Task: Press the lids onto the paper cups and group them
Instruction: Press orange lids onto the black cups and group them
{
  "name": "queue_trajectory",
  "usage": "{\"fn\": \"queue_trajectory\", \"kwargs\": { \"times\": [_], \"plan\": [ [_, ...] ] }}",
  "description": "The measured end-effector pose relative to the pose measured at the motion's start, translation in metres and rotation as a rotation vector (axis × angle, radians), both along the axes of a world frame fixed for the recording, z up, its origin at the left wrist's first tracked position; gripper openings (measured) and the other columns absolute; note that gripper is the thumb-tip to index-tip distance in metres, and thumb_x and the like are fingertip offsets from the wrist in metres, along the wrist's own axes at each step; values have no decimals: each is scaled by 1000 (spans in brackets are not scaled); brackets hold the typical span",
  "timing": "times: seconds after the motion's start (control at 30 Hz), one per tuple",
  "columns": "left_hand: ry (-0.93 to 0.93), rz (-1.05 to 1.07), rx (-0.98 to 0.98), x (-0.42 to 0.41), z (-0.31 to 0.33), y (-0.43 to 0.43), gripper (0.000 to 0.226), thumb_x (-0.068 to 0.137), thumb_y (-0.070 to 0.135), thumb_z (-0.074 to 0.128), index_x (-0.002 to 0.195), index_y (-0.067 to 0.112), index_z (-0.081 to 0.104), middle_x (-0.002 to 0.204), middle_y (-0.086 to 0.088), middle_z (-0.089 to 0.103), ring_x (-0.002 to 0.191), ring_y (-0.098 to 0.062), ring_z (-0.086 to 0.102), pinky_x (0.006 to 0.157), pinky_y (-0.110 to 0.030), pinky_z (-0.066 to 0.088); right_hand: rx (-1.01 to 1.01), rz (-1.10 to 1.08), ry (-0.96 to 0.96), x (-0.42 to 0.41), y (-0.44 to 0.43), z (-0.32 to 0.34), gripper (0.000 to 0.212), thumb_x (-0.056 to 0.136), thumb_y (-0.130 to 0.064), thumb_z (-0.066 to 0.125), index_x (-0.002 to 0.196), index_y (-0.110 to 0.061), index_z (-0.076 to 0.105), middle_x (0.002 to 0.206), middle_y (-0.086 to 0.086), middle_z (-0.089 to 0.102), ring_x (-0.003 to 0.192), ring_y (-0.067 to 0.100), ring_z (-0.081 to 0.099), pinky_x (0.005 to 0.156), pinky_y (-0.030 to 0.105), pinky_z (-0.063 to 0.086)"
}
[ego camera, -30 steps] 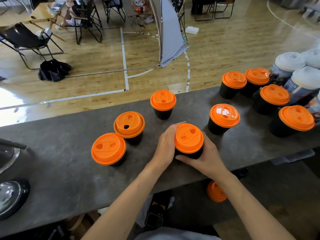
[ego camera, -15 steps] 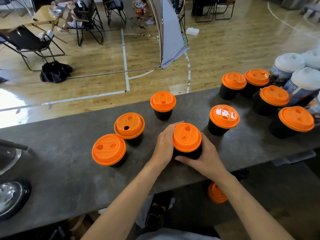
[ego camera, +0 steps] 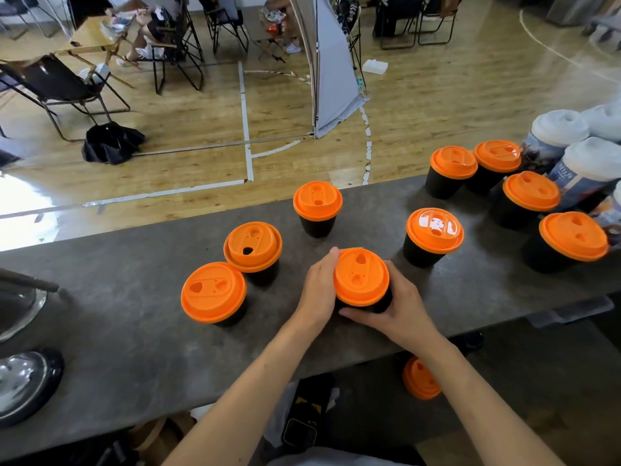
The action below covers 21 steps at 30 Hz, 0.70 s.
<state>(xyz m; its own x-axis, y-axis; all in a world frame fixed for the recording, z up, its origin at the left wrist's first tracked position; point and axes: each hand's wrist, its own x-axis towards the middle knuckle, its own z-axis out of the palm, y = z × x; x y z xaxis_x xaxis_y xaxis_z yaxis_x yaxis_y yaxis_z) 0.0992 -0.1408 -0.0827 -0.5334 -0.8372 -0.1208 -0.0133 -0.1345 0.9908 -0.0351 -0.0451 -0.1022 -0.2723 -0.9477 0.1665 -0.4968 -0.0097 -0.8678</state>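
A black paper cup with an orange lid [ego camera: 361,276] stands near the front edge of the grey counter [ego camera: 127,338]. My left hand [ego camera: 319,290] cups its left side and my right hand [ego camera: 400,304] wraps its right side and base. To the left stand two lidded cups [ego camera: 213,292] [ego camera: 252,247]; the lid of the farther one sits crooked. Another cup [ego camera: 317,200] stands behind, one [ego camera: 434,231] to the right. Several lidded cups [ego camera: 531,191] are grouped at the far right.
Taller cups with white lids [ego camera: 561,127] stand at the counter's far right. A metal appliance [ego camera: 23,381] sits at the left edge. A loose orange lid [ego camera: 420,378] lies on the floor below the counter. Chairs and a wooden floor lie beyond.
Both hands stay on the same cup, which barely moved; the view shifted slightly.
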Motion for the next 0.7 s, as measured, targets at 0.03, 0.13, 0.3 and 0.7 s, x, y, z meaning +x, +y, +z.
{"fn": "queue_trajectory", "kwargs": {
  "times": [0.03,0.13,0.3,0.7],
  "plan": [
    [4,55,-7,0,-1,4,49,100,49,33,100,24,75,98,17,77,98,2,69,81,-6,46,-2,-5,6,1,0,0,85,63,-72,86,134,-54,43,132,-35,56,127,-7,54,102,5,38],
    [3,208,-84,0,-10,17,49,102,47,30,105,20,72,103,5,75,101,-7,68,85,-14,48,3,-11,20,2,1,0,84,62,-73,86,132,-50,45,132,-28,58,126,-5,55,104,12,41],
    [-1,133,-52,2,-11,8,51,99,52,33,117,25,72,115,6,75,110,-4,67,92,-16,47,11,0,29,1,2,1,85,64,-72,84,134,-39,50,132,-15,61,126,1,56,107,27,45],
    [24,272,-85,-1,-15,24,51,97,60,31,102,28,71,100,9,75,97,-3,68,82,-10,47,31,-27,58,3,1,-1,79,61,-86,76,127,-58,41,129,-35,53,125,-11,51,100,9,38]
  ]
}}
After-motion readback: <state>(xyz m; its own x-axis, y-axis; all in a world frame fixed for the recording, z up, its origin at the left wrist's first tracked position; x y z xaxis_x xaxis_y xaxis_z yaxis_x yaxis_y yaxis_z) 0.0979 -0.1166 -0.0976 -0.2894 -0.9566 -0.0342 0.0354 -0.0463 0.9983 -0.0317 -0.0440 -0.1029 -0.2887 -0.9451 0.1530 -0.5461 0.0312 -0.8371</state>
